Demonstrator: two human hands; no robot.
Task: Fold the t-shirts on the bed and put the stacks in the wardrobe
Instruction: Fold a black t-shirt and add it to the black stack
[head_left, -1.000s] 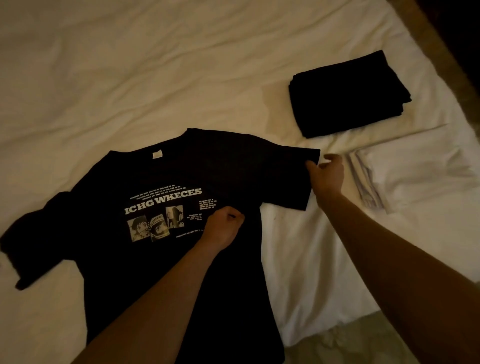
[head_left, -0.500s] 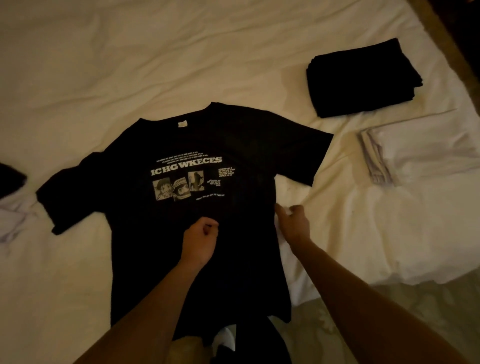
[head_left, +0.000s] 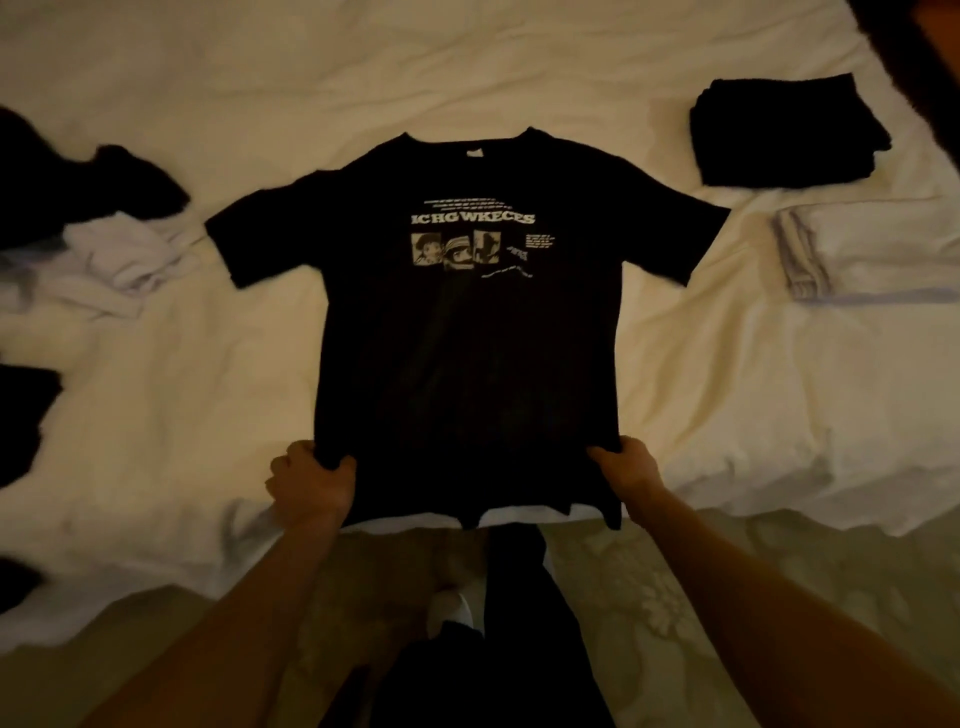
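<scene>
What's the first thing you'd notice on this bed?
A black printed t-shirt spread flat mid-bed, with the left hand and right hand gripping its bottom hem. On the right sit a folded black stack and a folded white stack.

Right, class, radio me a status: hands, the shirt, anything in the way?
Left hand and right hand both grip the hem. Black t-shirt flat, print up, unfolded. Nothing on it.
</scene>
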